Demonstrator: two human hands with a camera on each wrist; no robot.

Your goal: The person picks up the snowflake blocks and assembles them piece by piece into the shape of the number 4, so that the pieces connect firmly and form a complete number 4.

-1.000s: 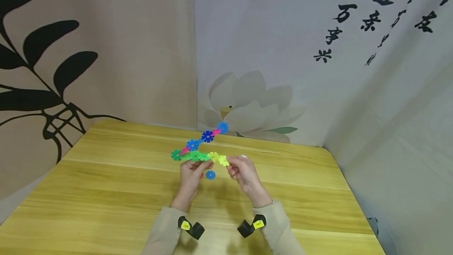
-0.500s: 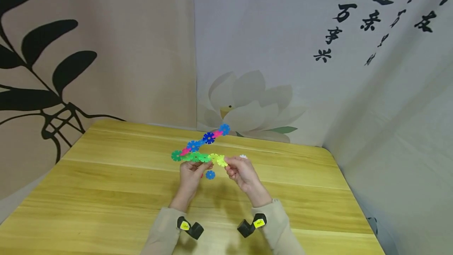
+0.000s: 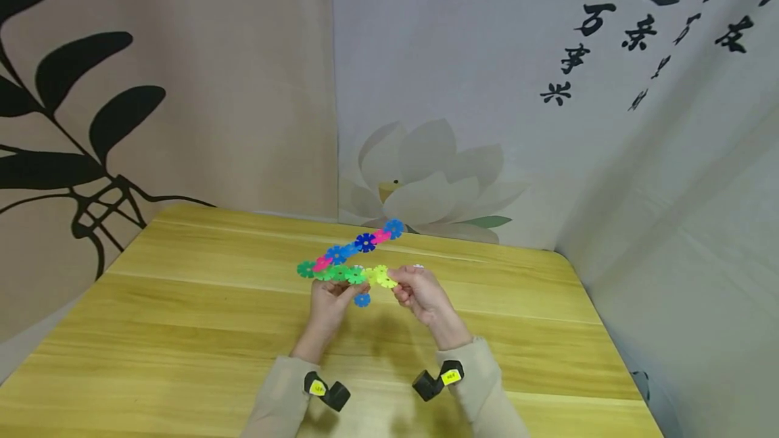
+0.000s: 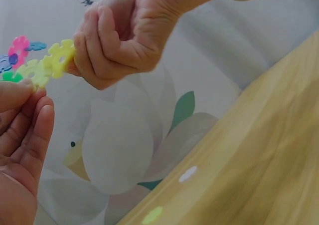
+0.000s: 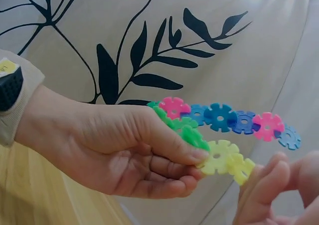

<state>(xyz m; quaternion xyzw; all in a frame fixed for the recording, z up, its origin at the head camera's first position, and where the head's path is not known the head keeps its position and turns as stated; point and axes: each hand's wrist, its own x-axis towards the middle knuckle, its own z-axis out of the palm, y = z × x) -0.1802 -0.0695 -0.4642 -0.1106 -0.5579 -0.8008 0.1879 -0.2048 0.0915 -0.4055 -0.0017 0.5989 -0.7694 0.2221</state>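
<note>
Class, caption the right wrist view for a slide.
Left hand pinches a disc chain where green meets yellow; right hand holds its yellow end.

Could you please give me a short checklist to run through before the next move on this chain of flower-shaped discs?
1. Left hand pinching the multicoloured chain of flower-shaped plastic discs near its green-yellow join: ok.
2. Right hand gripping the yellow flower-shaped end disc: ok.
3. Slots between that disc and its yellow flower-shaped neighbour fully seated: cannot tell; they overlap, but the depth is unclear.
4. Chain held clear of the wood-grain table: ok.
5. Blue flower-shaped end disc clear of both hands: ok.
6. A hand free to pick up the loose blue flower-shaped disc on the table: not ok; both are holding the chain.
</note>
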